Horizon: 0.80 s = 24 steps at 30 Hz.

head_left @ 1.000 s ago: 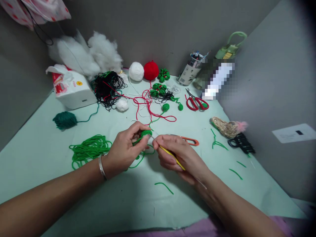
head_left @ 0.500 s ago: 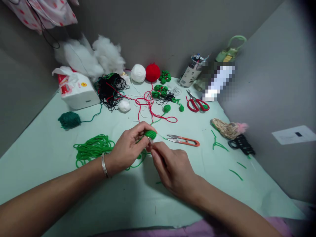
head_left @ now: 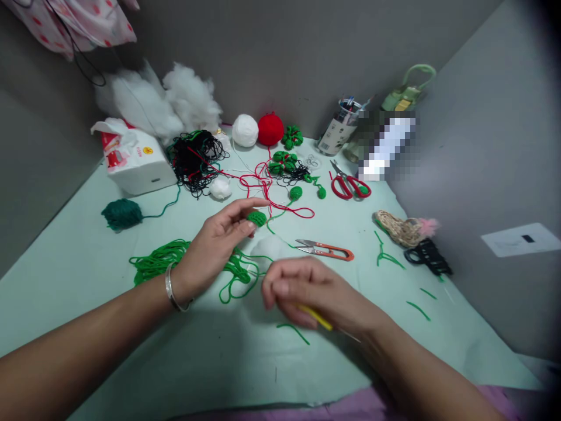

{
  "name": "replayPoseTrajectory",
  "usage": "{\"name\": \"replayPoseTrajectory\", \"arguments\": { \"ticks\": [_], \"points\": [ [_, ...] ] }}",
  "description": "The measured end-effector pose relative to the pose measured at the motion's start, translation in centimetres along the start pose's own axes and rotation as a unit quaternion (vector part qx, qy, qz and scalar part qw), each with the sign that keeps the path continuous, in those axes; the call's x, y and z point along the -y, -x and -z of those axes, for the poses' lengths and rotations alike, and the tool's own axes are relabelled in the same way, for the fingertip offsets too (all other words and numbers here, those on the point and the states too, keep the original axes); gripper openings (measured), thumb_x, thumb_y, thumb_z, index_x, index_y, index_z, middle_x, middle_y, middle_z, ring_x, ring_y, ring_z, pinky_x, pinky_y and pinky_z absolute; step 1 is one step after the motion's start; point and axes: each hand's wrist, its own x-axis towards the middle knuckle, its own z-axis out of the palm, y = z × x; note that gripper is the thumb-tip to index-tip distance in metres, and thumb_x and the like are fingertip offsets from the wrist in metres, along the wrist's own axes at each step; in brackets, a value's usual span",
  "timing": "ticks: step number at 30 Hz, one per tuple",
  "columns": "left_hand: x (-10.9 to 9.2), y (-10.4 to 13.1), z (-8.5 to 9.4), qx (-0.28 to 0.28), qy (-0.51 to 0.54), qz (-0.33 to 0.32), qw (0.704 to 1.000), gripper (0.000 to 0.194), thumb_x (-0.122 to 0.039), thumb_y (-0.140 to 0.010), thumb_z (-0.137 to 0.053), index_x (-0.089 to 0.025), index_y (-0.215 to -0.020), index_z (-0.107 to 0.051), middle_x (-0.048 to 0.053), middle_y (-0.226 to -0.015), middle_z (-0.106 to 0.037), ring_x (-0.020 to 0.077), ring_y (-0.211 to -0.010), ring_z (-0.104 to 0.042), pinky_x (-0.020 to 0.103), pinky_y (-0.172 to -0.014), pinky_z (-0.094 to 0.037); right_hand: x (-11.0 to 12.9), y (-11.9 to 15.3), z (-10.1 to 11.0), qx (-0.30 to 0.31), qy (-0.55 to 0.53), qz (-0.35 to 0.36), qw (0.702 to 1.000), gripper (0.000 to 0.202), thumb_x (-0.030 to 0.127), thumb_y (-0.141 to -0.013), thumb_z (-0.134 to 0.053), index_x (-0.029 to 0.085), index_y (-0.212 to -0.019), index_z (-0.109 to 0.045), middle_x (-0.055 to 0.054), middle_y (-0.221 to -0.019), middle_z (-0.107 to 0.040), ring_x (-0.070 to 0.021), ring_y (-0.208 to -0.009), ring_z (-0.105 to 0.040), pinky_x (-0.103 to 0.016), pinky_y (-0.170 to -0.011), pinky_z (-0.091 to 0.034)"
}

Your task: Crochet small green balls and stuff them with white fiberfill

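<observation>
My left hand point(head_left: 219, 240) pinches a small round green crochet piece point(head_left: 256, 218) between thumb and fingers. Its index finger stretches out above the piece. My right hand point(head_left: 302, 286) is curled around a crochet hook with a yellow handle point(head_left: 319, 318); its thin metal end points back toward the wrist. A gap separates this hand from the piece. Between the two hands lies a pale tuft of stuffing point(head_left: 268, 248), partly hidden. Loops of green yarn point(head_left: 236, 272) trail below my left hand, beside a larger green skein point(head_left: 160, 260).
Orange thread snips point(head_left: 328, 250) lie right of centre, with red-handled scissors point(head_left: 350, 184) behind. Red yarn strands point(head_left: 263, 181), a white yarn ball point(head_left: 245, 130) and a red ball point(head_left: 270, 129) are at the back. A tissue pack point(head_left: 138, 161) stands left. Green scraps point(head_left: 418, 310) lie right.
My right hand has drawn away from the green piece, and the hook has turned back toward the wrist. My left hand has shifted up and left with the piece. The stuffing has come into view.
</observation>
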Motion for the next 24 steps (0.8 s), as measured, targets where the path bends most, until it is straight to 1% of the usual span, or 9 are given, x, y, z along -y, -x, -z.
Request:
{"name": "replayPoseTrajectory", "arguments": {
  "ticks": [2, 3, 6, 9, 11, 13, 15, 18, 24],
  "points": [
    [0.1, 0.1, -0.2, 0.015, 0.051, 0.021, 0.998, 0.027, -0.027, -0.093, -0.069, -0.025, -0.119, -0.075, 0.0, -0.095, -0.067, 0.0159, -0.083, -0.057, 0.026, -0.075, -0.046, 0.0, -0.2, 0.6, -0.102, 0.019, 0.071, 0.992, 0.025, 0.038, -0.099, -0.064, 0.017, -0.086, -0.068, 0.01, -0.047, -0.047, -0.0051, -0.041, -0.029, -0.022, -0.044, -0.02],
    [0.2, 0.1, -0.3, 0.017, 0.074, 0.031, 0.997, 0.024, -0.026, -0.092, -0.07, -0.024, -0.116, -0.075, -0.001, -0.092, -0.066, 0.0153, -0.083, -0.058, 0.025, -0.075, -0.046, 0.0, -0.4, 0.9, -0.137, 0.027, 0.089, 0.986, 0.026, 0.038, -0.099, -0.063, 0.017, -0.086, -0.068, 0.01, -0.046, -0.047, -0.0051, -0.041, -0.028, -0.022, -0.044, -0.019],
    [0.2, 0.1, -0.5, 0.011, 0.132, 0.055, 0.99, 0.019, -0.025, -0.092, -0.07, -0.021, -0.11, -0.07, 0.0, -0.092, -0.068, 0.0151, -0.085, -0.065, 0.026, -0.079, -0.05, 0.1, -0.6, 1.2, -0.186, 0.044, 0.099, 0.977, 0.026, 0.039, -0.1, -0.061, 0.018, -0.086, -0.067, 0.01, -0.045, -0.045, -0.0056, -0.041, -0.027, -0.021, -0.044, -0.019],
    [0.1, 0.2, -0.7, 0.026, 0.154, 0.068, 0.985, 0.018, -0.027, -0.095, -0.068, -0.021, -0.111, -0.065, 0.002, -0.099, -0.072, 0.016, -0.09, -0.07, 0.029, -0.086, -0.053, 0.1, -0.8, 1.0, -0.19, 0.059, 0.089, 0.976, 0.026, 0.041, -0.099, -0.061, 0.018, -0.086, -0.066, 0.01, -0.045, -0.045, -0.0059, -0.041, -0.027, -0.021, -0.044, -0.019],
    [0.0, 0.3, -0.9, 0.034, 0.125, 0.058, 0.99, 0.018, -0.028, -0.096, -0.068, -0.021, -0.113, -0.064, 0.003, -0.106, -0.074, 0.0166, -0.094, -0.07, 0.03, -0.089, -0.052, 0.0, -0.8, 0.9, -0.19, 0.063, 0.078, 0.977, 0.027, 0.041, -0.098, -0.061, 0.018, -0.086, -0.065, 0.01, -0.045, -0.046, -0.006, -0.041, -0.027, -0.021, -0.044, -0.02],
    [-0.2, 0.5, -1.0, 0.031, 0.074, 0.043, 0.996, 0.018, -0.028, -0.096, -0.067, -0.021, -0.113, -0.066, 0.004, -0.111, -0.074, 0.0171, -0.095, -0.068, 0.029, -0.088, -0.051, -0.1, -0.9, 0.8, -0.19, 0.066, 0.065, 0.977, 0.026, 0.041, -0.097, -0.061, 0.018, -0.085, -0.064, 0.01, -0.046, -0.046, -0.0059, -0.04, -0.028, -0.021, -0.044, -0.02],
    [-0.2, 0.7, -1.2, 0.024, 0.036, 0.036, 0.998, 0.018, -0.028, -0.096, -0.067, -0.022, -0.113, -0.068, 0.004, -0.109, -0.073, 0.0174, -0.092, -0.067, 0.029, -0.084, -0.05, -0.2, -1.0, 0.9, -0.19, 0.065, 0.058, 0.978, 0.026, 0.041, -0.097, -0.062, 0.018, -0.084, -0.064, 0.01, -0.045, -0.046, -0.0059, -0.04, -0.027, -0.021, -0.044, -0.02],
    [-0.1, 0.9, -1.3, 0.023, 0.025, 0.034, 0.999, 0.02, -0.029, -0.096, -0.066, -0.022, -0.115, -0.067, 0.003, -0.104, -0.071, 0.0173, -0.09, -0.066, 0.029, -0.081, -0.049, -0.3, -1.1, 1.0, -0.189, 0.059, 0.061, 0.978, 0.026, 0.041, -0.096, -0.062, 0.018, -0.084, -0.064, 0.01, -0.044, -0.046, -0.0058, -0.039, -0.026, -0.021, -0.043, -0.02],
    [0.3, 0.9, -1.2, 0.035, 0.033, 0.011, 0.999, 0.019, -0.028, -0.098, -0.067, -0.021, -0.115, -0.063, 0.003, -0.11, -0.069, 0.0167, -0.102, -0.064, 0.027, -0.086, -0.049, -0.1, -1.1, 1.1, -0.189, 0.042, 0.083, 0.978, 0.027, 0.041, -0.096, -0.062, 0.017, -0.084, -0.066, 0.01, -0.043, -0.046, -0.0055, -0.039, -0.027, -0.021, -0.044, -0.02]
  ]
}}
